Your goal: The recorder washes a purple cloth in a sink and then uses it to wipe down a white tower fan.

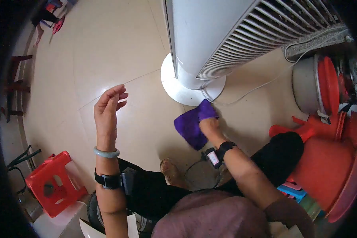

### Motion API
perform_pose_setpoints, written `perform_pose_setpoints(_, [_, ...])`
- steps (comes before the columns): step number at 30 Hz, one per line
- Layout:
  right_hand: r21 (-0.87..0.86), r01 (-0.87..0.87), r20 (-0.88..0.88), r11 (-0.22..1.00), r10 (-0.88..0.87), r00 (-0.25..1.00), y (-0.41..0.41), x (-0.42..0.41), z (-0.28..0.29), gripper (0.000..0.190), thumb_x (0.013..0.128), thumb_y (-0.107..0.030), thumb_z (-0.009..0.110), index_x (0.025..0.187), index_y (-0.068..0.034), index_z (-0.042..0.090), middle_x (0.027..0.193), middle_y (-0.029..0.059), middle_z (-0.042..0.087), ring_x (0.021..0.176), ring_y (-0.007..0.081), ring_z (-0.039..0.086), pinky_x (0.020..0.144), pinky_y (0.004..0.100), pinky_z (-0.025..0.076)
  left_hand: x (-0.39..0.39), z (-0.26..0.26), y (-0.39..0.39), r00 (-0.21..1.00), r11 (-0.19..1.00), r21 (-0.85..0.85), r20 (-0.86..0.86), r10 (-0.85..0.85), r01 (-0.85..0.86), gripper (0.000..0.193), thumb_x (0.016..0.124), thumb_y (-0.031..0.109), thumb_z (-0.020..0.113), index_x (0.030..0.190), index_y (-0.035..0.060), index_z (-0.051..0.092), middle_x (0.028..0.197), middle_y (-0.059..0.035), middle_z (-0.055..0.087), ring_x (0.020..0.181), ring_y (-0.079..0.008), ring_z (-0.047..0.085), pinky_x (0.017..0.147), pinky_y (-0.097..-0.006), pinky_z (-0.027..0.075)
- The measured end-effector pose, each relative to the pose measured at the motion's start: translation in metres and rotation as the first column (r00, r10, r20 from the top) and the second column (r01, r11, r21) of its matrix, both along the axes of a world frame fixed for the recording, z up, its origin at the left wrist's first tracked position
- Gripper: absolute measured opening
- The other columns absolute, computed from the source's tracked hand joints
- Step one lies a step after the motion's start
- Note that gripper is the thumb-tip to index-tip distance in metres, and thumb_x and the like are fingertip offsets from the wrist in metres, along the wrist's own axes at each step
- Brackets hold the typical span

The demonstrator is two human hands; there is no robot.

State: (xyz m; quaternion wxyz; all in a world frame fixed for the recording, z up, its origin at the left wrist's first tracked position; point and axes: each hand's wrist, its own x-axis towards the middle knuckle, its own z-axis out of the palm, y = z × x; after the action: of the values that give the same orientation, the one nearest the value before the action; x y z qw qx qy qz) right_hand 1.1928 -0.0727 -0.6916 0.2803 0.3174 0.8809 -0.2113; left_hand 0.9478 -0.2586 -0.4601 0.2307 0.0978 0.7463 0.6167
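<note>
My right hand (208,124) reaches down to the floor with a purple cloth (192,123) in its grip. The cloth wraps over the fingers and hides them, and its loose part spreads to the left. Just beyond it is the round white base (174,87) of a tall floor-standing appliance (208,35) with a slatted grille (241,44) along its right side. A thin white power cord (255,88) runs from the base to the right. My left hand (110,101) hangs above the tiled floor with nothing in it, fingers loosely bent and slightly apart.
A red plastic stool (55,184) is at lower left. On the right stand a large metal pot (305,84) and red plastic items (321,169). Dark wooden furniture (16,87) lines the left wall. Another person's leg (39,34) shows at upper left.
</note>
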Motion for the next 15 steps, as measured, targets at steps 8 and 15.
perform_pose_setpoints(8, [0.089, 0.088, 0.173, 0.992, -0.102, 0.980, 0.072, 0.013, -0.031, 0.024, 0.082, -0.021, 0.053, 0.093, -0.007, 0.069, 0.099, 0.0188, 0.065, 0.091, 0.0352, 0.064, 0.075, 0.0467, 0.051, 0.008, 0.002, 0.014, 0.999, 0.999, 0.000, 0.023, -0.039, 0.039, 0.022, 0.092, 0.011, 0.048, 0.106, 0.0056, 0.065, 0.099, -0.0063, 0.065, 0.090, -0.0164, 0.062, 0.078, -0.0288, 0.050])
perform_pose_setpoints(15, [0.260, 0.134, -0.425, 0.956, -0.011, 0.905, 0.006, -0.048, -0.033, 0.035, 0.080, -0.013, 0.055, 0.111, 0.004, 0.057, 0.104, 0.0232, 0.061, 0.094, 0.0340, 0.061, 0.079, 0.0437, 0.049, 0.011, 0.006, 0.017, 0.998, 0.996, 0.091, 0.068, -0.008, 0.001, 0.022, 0.092, 0.012, 0.049, 0.105, 0.0061, 0.065, 0.096, -0.0051, 0.065, 0.089, -0.0159, 0.063, 0.077, -0.0284, 0.049])
